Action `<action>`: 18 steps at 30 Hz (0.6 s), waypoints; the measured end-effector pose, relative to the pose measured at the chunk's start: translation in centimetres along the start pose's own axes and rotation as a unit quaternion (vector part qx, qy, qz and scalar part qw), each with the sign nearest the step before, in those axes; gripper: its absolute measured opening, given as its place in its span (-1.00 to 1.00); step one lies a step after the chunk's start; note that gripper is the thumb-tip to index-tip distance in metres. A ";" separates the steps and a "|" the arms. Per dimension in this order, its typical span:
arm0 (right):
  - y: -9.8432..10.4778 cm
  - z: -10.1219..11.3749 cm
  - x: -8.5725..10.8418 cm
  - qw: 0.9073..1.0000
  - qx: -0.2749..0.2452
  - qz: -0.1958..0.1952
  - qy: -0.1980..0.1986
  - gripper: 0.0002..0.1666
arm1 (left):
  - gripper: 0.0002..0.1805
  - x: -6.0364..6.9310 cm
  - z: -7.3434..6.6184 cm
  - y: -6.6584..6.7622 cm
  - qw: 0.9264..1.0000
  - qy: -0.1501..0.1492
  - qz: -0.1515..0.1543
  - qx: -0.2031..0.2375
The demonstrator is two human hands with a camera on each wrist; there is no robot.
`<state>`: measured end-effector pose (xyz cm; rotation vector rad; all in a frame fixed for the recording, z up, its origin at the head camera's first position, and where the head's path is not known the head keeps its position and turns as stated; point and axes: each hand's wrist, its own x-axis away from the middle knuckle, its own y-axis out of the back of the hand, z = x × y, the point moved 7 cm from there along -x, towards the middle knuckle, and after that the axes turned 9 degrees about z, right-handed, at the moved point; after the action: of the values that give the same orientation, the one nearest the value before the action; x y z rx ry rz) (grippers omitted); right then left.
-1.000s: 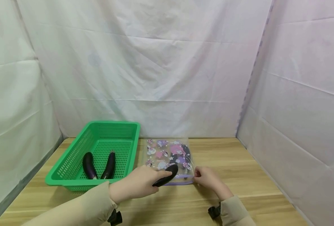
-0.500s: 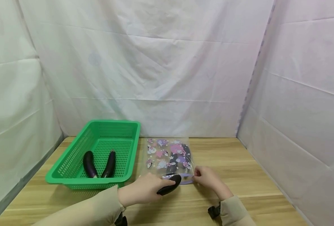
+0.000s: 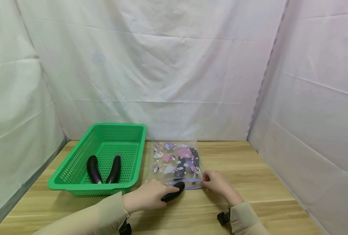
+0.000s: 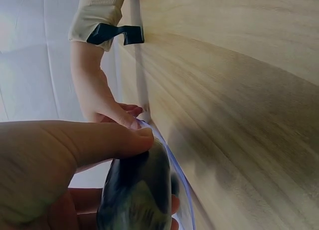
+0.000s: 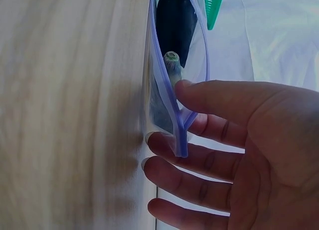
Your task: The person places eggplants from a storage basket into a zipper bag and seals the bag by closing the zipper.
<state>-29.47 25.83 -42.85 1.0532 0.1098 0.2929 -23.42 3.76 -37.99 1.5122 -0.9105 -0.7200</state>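
Observation:
In the head view my left hand (image 3: 148, 195) grips a dark eggplant (image 3: 173, 193), its far tip at the front opening of a clear zip bag (image 3: 162, 164). The left wrist view shows my thumb on top of that eggplant (image 4: 137, 190) and fingers beneath. My right hand (image 3: 218, 183) pinches the bag's right front corner at the purple zip strip. In the right wrist view the zip edges (image 5: 167, 85) stand apart near the hand, and dark eggplant (image 5: 174, 23) shows inside the bag. The bag, printed with pink and purple cartoons, lies flat on the table.
A green plastic basket (image 3: 53, 187) stands to the left, holding two more eggplants, one curved (image 3: 93, 168) and one straighter (image 3: 115, 169). The wooden table (image 3: 250, 182) ends at white cloth (image 3: 176, 71) hung behind and along both sides.
My left hand has carried the eggplant right and nearer the table's front, then slightly back left, lowering it to the bag's mouth. My right hand stays at the bag's corner.

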 end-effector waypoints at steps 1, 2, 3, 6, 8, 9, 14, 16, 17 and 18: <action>0.0 0.0 0.0 1.000 0.003 0.000 -0.001 -0.74 | -0.36 0.0 -0.1 -0.1 1.000 -0.003 0.000 -0.004; 0.0 0.0 0.0 1.000 0.005 -0.001 -0.002 -0.74 | -0.36 0.0 -0.2 -0.2 1.000 -0.006 0.000 -0.007; 0.0 0.0 0.0 1.000 0.007 -0.001 -0.004 -0.74 | -0.36 0.0 -0.3 -0.2 1.000 -0.009 0.001 -0.010; 0.0 -0.1 0.0 1.000 0.011 -0.003 -0.007 -0.74 | -0.35 -0.2 -0.7 -0.5 1.000 -0.022 0.003 -0.020; 0.0 -0.1 0.1 1.000 0.010 -0.004 -0.007 -0.74 | -0.35 -0.3 -0.9 -0.6 0.999 -0.032 0.002 -0.022; 0.0 0.0 0.1 1.000 0.010 -0.004 -0.007 -0.74 | -0.35 -0.3 -0.9 -0.6 0.999 -0.036 0.001 -0.023; 0.0 0.1 0.1 1.000 0.006 0.001 -0.007 -0.74 | -0.37 -0.6 -1.0 -0.7 0.999 -0.042 -0.002 -0.012; 0.0 0.0 0.0 1.000 0.004 0.002 -0.008 -0.74 | -0.37 -0.7 -0.9 -0.7 0.999 -0.039 -0.003 -0.006; 0.0 0.0 0.0 1.000 0.004 0.002 -0.008 -0.74 | -0.37 -0.8 -0.8 -0.7 0.999 -0.037 -0.003 -0.002; 0.0 0.0 0.0 1.000 0.004 0.002 -0.008 -0.74 | -0.37 -0.9 -0.8 -0.7 0.999 -0.036 -0.004 0.000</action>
<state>-29.51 25.84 -42.88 1.0629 0.0949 0.2876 -23.08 4.95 -38.60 1.4987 -0.9584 -0.7844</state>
